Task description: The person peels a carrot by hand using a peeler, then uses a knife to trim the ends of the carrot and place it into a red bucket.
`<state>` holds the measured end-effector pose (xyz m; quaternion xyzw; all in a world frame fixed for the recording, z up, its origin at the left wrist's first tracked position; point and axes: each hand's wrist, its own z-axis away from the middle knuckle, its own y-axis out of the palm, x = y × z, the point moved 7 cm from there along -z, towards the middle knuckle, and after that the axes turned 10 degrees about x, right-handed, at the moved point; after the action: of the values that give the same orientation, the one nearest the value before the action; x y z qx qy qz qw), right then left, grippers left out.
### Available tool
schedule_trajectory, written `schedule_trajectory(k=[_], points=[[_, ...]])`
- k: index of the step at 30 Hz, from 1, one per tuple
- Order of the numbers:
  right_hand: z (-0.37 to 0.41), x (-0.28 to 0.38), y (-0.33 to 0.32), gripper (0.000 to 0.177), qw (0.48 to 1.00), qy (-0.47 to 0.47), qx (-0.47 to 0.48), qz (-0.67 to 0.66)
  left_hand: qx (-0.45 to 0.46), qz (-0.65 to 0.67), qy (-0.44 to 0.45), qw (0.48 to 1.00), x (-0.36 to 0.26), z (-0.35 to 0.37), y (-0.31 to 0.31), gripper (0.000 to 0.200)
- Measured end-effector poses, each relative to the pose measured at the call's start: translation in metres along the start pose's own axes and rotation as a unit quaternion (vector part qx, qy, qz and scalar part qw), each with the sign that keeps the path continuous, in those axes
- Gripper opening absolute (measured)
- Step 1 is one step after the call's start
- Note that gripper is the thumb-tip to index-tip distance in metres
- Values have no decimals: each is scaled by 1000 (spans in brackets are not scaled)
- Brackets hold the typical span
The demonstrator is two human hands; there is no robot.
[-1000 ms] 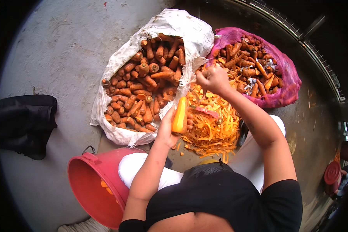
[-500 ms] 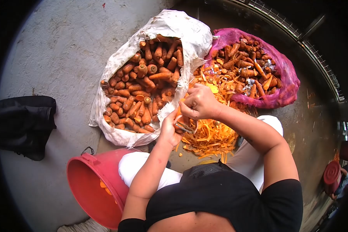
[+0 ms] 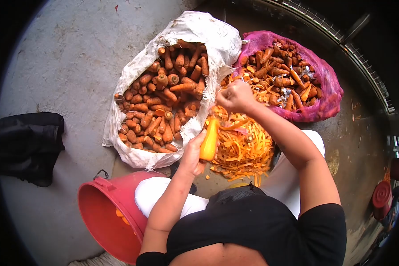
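Note:
My left hand (image 3: 194, 155) is wrapped round the thick lower part of a peeled orange-yellow carrot (image 3: 209, 141), whose narrower end points up and away from me. My right hand (image 3: 236, 96) is closed in a fist just beyond the carrot's far end; what it grips is too blurred and hidden to name. Below both hands lies a heap of orange peelings (image 3: 244, 155) on the floor. To the left, a white sack (image 3: 131, 73) gapes open, full of unpeeled carrots (image 3: 154, 106).
A pink mesh sack (image 3: 330, 91) of carrot pieces stands at the back right. At the lower left a red bucket (image 3: 108, 193) lies tilted, with some orange pieces inside. Dark cloth (image 3: 29, 146) lies far left. Another red container (image 3: 382, 194) and a person are at the right edge.
My right hand has moved up and away from the left one. The carrot now shows clearly in my left hand, and the metal tool seen there earlier no longer shows.

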<state>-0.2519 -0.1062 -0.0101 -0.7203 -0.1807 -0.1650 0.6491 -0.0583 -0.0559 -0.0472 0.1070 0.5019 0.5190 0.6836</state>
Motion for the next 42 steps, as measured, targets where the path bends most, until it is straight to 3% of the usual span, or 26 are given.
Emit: schedule_trajectory(k=[2,3,4,6,7,8,9,10,13,15,17,25,28,31,32,37,38,41,42], points=[[-4,-44,3,41,995,31,-66,67,29,31,5,999,-7,2,13,42],[-2,-54,-16,41,984,165,-61,-24,42,43,4,998,-11,5,15,41],[-2,-48,-23,40,983,142,-115,11,33,52,7,998,-12,4,13,42],[0,-31,-24,39,987,112,-107,-52,15,71,14,997,-15,0,6,44],[0,-18,-24,39,990,90,-83,-69,71,90,5,993,-13,-3,3,46],[2,-5,-20,39,992,69,-58,-85,45,92,7,995,-9,-8,-9,45],[3,9,-15,38,995,-10,-61,-77,18,95,8,995,-6,-12,-17,44],[10,31,-21,36,989,-75,-113,-64,-8,98,11,995,-6,-14,-19,43],[23,66,-19,33,981,-142,-100,-88,-130,144,11,981,-9,-11,-10,37],[29,83,-19,35,975,-192,-88,-75,-110,144,-6,983,-6,-13,-12,34],[32,87,-19,36,973,-202,-92,-71,-71,133,-8,989,-4,-18,-9,33],[32,82,-18,34,971,-210,-78,-77,-55,171,-6,984,7,-18,-10,32],[30,75,-12,36,973,-193,-76,-98,-73,141,15,987,0,-16,-1,33],[11,27,-8,36,992,-47,-25,-112,-34,74,6,997,4,-9,0,36],[11,23,-21,37,987,-109,-106,-45,-6,48,-3,999,8,-7,-1,37],[2,-14,-10,41,993,-14,-74,91,21,48,9,999,2,-7,10,42],[-3,-43,-1,43,985,130,48,104,9,30,11,999,-3,-3,13,43],[0,-73,-11,44,970,197,-60,130,-9,63,21,998,-9,-2,10,42],[0,-69,-12,43,977,206,-32,52,-13,93,28,995,-7,-3,5,41]])
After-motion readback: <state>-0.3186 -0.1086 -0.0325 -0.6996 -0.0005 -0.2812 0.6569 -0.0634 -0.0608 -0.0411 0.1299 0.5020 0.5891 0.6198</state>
